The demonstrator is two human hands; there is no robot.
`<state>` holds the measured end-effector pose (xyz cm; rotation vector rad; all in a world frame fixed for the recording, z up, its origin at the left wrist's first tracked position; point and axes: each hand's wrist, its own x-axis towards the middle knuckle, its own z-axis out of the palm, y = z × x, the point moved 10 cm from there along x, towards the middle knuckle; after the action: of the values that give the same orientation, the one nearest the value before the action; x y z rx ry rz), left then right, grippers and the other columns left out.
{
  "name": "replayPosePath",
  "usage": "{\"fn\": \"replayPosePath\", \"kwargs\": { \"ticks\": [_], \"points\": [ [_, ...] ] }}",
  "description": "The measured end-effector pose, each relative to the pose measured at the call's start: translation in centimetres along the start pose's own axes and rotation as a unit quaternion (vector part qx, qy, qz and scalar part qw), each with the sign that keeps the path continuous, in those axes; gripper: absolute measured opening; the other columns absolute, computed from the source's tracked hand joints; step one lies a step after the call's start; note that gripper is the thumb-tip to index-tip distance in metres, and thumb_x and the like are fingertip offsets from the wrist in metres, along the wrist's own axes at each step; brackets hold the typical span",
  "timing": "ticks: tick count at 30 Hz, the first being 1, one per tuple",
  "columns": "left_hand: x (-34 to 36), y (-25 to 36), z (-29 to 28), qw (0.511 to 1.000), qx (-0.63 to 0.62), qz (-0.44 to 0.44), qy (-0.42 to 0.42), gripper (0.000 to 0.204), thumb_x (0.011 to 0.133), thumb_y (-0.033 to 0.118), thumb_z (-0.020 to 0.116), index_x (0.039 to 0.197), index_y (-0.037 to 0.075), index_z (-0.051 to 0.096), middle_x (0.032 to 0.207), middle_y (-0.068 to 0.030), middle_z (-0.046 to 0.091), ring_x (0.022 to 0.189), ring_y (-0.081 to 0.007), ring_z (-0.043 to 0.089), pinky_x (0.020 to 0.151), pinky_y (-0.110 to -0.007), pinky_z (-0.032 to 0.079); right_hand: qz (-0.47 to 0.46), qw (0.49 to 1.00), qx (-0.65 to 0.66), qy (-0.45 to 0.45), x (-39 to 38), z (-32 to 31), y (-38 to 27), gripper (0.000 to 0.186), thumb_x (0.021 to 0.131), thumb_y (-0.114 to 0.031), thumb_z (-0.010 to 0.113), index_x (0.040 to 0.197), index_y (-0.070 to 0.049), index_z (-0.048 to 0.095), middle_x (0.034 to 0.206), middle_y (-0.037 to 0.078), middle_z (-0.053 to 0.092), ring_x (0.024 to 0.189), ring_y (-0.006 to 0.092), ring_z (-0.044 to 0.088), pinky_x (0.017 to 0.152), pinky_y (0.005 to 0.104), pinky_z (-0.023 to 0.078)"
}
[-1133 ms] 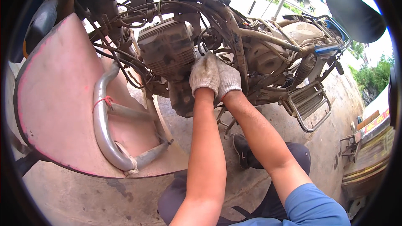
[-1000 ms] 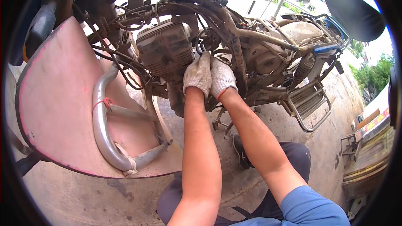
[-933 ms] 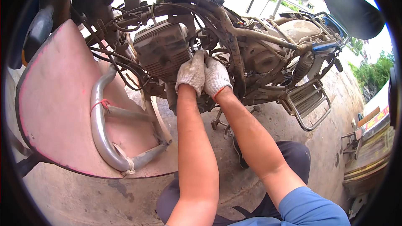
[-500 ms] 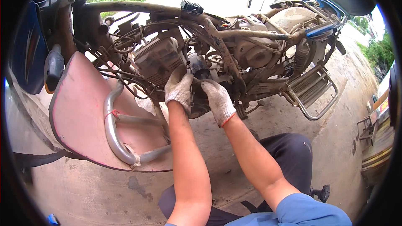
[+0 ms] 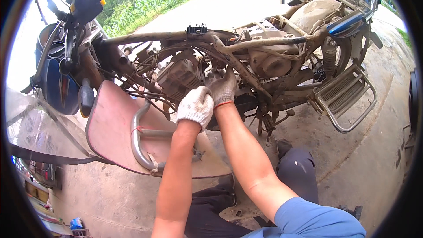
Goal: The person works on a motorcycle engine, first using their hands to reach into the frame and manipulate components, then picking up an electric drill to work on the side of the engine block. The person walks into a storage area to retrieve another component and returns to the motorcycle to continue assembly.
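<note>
My gloved left hand curls shut by the engine, steadying — my right hand reaches behind it, grip hidden.

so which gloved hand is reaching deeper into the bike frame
The right hand: its glove, with a red cuff edge, is tucked in among the frame tubes beside the finned engine cylinder. The left hand sits lower, outside the frame.

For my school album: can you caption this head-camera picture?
Two gloved hands, left hand and right hand, at a stripped motorcycle's engine.
</note>
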<state>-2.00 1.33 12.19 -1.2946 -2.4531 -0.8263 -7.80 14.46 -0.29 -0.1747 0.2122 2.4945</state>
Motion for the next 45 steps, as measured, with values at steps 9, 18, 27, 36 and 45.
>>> {"fn": "replayPosePath", "kwargs": {
  "ticks": [9, 18, 27, 36, 45],
  "points": [
    [7.3, -0.7, 6.5, 0.953, 0.223, -0.042, -0.201, 0.034, 0.09, 0.019, 0.048, 0.115, 0.004, 0.064, 0.126, -0.0236, 0.062, 0.115, -0.0421, 0.061, 0.099, -0.048, 0.049, 0.039, 0.991, 0.001, -0.13, 0.3, 1.0, 1.8, 0.031, 0.099, -0.027, 0.048, 0.113, -0.005, 0.065, 0.108, 0.008, 0.068, 0.099, 0.0225, 0.064, 0.09, 0.0374, 0.05],
    [9.0, -4.0, 9.7, 0.953, 0.204, 0.098, -0.199, 0.043, 0.093, 0.015, 0.044, 0.132, -0.002, 0.051, 0.14, -0.0321, 0.05, 0.121, -0.0462, 0.057, 0.104, -0.049, 0.047, 0.021, 0.974, 0.102, -0.203, -0.4, 3.6, 0.8, 0.036, 0.102, -0.029, 0.048, 0.125, -0.004, 0.061, 0.121, 0.01, 0.064, 0.111, 0.0227, 0.06, 0.1, 0.0361, 0.047],
    [9.8, -1.3, 8.6, 0.953, 0.188, -0.024, -0.237, 0.036, 0.092, 0.02, 0.055, 0.121, 0.0, 0.054, 0.128, -0.0276, 0.06, 0.121, -0.0445, 0.056, 0.099, -0.049, 0.048, 0.007, 0.986, 0.058, -0.154, 0.1, 2.9, 0.5, 0.039, 0.102, -0.033, 0.048, 0.125, -0.004, 0.062, 0.118, 0.008, 0.065, 0.11, 0.022, 0.06, 0.101, 0.0362, 0.047],
    [9.5, -2.8, 8.7, 0.976, 0.118, 0.038, -0.177, 0.038, 0.092, 0.022, 0.055, 0.124, 0.002, 0.054, 0.13, -0.0276, 0.057, 0.12, -0.0469, 0.055, 0.099, -0.048, 0.048, 0.003, 0.988, 0.003, -0.152, 0.6, 3.0, 0.7, 0.035, 0.102, -0.029, 0.051, 0.122, -0.004, 0.064, 0.115, 0.009, 0.067, 0.107, 0.0229, 0.062, 0.099, 0.0372, 0.048],
    [9.5, -2.1, 9.3, 0.965, 0.155, 0.005, -0.212, 0.04, 0.094, 0.019, 0.053, 0.13, 0.002, 0.053, 0.139, -0.0278, 0.052, 0.126, -0.0441, 0.055, 0.104, -0.047, 0.047, 0.006, 0.981, 0.053, -0.185, 0.8, 2.1, 0.5, 0.039, 0.101, -0.036, 0.05, 0.121, -0.005, 0.064, 0.116, 0.01, 0.067, 0.108, 0.025, 0.061, 0.099, 0.0391, 0.048]
  ]
}}
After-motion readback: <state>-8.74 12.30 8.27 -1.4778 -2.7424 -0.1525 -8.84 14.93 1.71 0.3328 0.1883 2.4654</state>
